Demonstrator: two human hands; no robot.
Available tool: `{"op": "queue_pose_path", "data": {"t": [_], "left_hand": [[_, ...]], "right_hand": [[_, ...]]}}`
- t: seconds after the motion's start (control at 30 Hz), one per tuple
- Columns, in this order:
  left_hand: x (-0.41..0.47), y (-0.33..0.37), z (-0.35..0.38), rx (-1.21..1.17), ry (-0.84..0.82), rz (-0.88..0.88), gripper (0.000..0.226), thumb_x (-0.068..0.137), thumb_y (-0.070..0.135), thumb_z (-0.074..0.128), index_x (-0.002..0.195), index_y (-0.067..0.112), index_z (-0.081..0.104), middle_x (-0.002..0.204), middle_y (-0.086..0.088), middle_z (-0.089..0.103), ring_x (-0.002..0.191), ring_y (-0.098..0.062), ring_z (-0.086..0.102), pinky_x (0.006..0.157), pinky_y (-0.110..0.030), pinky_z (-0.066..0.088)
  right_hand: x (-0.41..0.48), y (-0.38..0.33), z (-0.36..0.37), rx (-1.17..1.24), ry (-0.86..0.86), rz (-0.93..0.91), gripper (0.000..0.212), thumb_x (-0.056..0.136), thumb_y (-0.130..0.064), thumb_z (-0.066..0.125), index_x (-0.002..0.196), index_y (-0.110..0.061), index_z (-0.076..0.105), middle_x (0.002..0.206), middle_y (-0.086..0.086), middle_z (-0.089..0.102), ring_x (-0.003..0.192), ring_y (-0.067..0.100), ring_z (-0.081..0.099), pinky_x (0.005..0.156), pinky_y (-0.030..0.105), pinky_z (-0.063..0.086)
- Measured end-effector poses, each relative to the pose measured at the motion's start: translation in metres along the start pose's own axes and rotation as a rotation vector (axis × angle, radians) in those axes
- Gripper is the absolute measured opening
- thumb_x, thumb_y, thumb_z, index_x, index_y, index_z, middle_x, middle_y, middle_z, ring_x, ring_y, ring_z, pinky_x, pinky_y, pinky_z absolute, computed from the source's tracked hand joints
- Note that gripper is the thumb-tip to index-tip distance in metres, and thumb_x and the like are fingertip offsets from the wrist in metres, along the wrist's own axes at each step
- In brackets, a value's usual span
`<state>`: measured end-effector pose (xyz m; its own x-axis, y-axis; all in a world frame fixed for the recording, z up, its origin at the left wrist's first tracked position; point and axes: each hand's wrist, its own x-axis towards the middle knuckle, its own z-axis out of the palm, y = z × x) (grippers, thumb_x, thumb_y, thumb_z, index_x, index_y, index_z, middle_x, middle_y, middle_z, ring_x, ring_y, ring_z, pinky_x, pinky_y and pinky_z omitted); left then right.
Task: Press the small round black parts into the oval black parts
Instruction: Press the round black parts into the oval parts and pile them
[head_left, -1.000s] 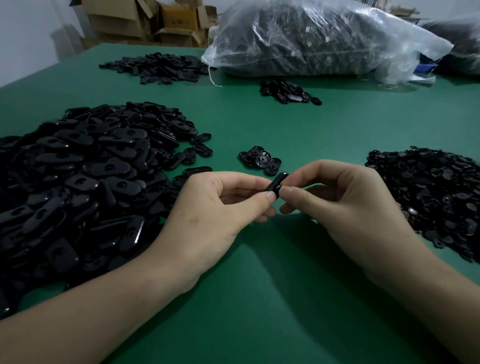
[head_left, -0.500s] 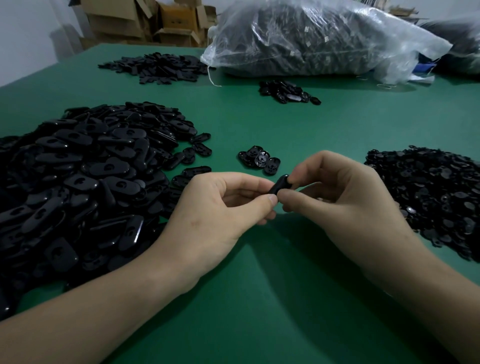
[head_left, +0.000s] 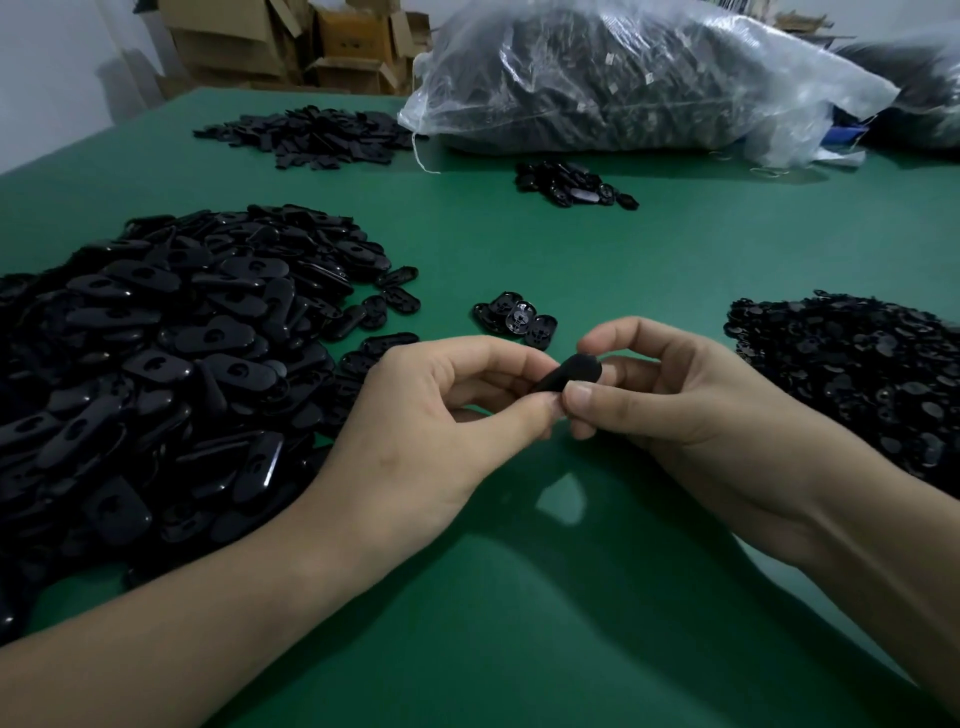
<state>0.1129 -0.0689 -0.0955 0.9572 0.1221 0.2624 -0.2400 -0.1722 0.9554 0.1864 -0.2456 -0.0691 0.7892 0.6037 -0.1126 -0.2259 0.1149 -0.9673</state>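
1. Now both hands meet over the middle of the bench (head_left: 519, 649), a bit toward its near edge. L hand (head_left: 431, 415) and R hand (head_left: 691, 405) are together, thumb tips touching.
2. Btw. them is one oval black part (head_left: 571, 371), held off the bench and tilted, rounded end up toward the R.
3. L hand pinches its lower end w/ thumb and forefinger. R hand pinches the upper end, forefinger arched over the top and thumb below (the other fingers curl in behind).
4. Can't tell if a small round part sits in it, since that face is hidden.
5. L edge: big heap of oval parts (head_left: 156, 364), w/ a few strays spilled toward the ctr.
6. R edge: heap of small round parts (head_left: 857, 379), well apart from the oval heap.
7. Just beyond the hands, apart from both heaps: small cluster (head_left: 514, 318) of parts lying w/ ribbed inner faces up.
8. Toward the far L corner: pile of flat black pieces (head_left: 311, 135).
9. Far edge, approx. ctr: second cluster (head_left: 571, 184) of dark parts, just in front of a clear plastic bag (head_left: 623, 78) stuffed w/ dark parts.
10. Cardboard boxes (head_left: 291, 41) are stacked beyond the far L corner, off the bench.
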Motion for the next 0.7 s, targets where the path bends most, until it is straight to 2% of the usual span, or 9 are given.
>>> {"op": "queue_pose_path", "data": {"t": [0.1, 0.23, 0.37, 0.53, 0.7], "left_hand": [[0.000, 0.000, 0.000, 0.025, 0.028, 0.021, 0.012, 0.080, 0.024, 0.078, 0.092, 0.027, 0.078, 0.084, 0.003, 0.080, 0.080, -0.014, 0.077, 0.079, -0.029, 0.063], [-0.001, 0.000, 0.000, 0.029, 0.073, 0.068, 0.010, 0.081, 0.020, 0.077, 0.091, 0.024, 0.078, 0.084, 0.003, 0.079, 0.077, -0.011, 0.076, 0.074, -0.020, 0.058], [-0.001, 0.000, 0.001, 0.029, 0.118, 0.102, 0.011, 0.082, 0.017, 0.076, 0.088, 0.025, 0.078, 0.082, 0.005, 0.079, 0.074, -0.009, 0.076, 0.071, -0.015, 0.056], [-0.002, 0.004, 0.002, 0.071, 0.146, 0.170, 0.017, 0.084, 0.013, 0.076, 0.089, 0.029, 0.077, 0.081, 0.009, 0.078, 0.074, -0.005, 0.076, 0.069, -0.012, 0.056], [-0.003, 0.004, 0.002, 0.169, 0.196, 0.207, 0.018, 0.083, 0.016, 0.076, 0.090, 0.033, 0.075, 0.084, 0.010, 0.077, 0.079, -0.011, 0.075, 0.072, -0.014, 0.057]], "right_hand": [[-0.001, 0.001, 0.002, 0.051, -0.012, 0.015, 0.039, 0.057, -0.007, 0.083, 0.092, -0.012, 0.067, 0.079, 0.012, 0.062, 0.064, 0.019, 0.068, 0.069, 0.023, 0.059], [-0.002, 0.005, 0.005, 0.166, -0.055, 0.015, 0.030, 0.061, -0.004, 0.081, 0.089, -0.011, 0.072, 0.089, 0.017, 0.065, 0.075, 0.021, 0.072, 0.073, 0.025, 0.060], [-0.002, 0.007, 0.007, 0.190, -0.080, -0.003, 0.029, 0.066, -0.003, 0.077, 0.095, -0.009, 0.074, 0.091, 0.013, 0.073, 0.081, 0.018, 0.072, 0.081, 0.026, 0.060], [-0.003, 0.011, 0.010, 0.147, -0.089, 0.001, 0.024, 0.077, -0.009, 0.072, 0.100, -0.006, 0.074, 0.090, 0.007, 0.074, 0.077, 0.013, 0.068, 0.090, 0.029, 0.058], [-0.003, 0.011, 0.011, 0.155, -0.104, 0.011, 0.014, 0.080, -0.007, 0.075, 0.094, -0.010, 0.076, 0.087, 0.006, 0.073, 0.077, 0.014, 0.068, 0.090, 0.030, 0.059]]}}
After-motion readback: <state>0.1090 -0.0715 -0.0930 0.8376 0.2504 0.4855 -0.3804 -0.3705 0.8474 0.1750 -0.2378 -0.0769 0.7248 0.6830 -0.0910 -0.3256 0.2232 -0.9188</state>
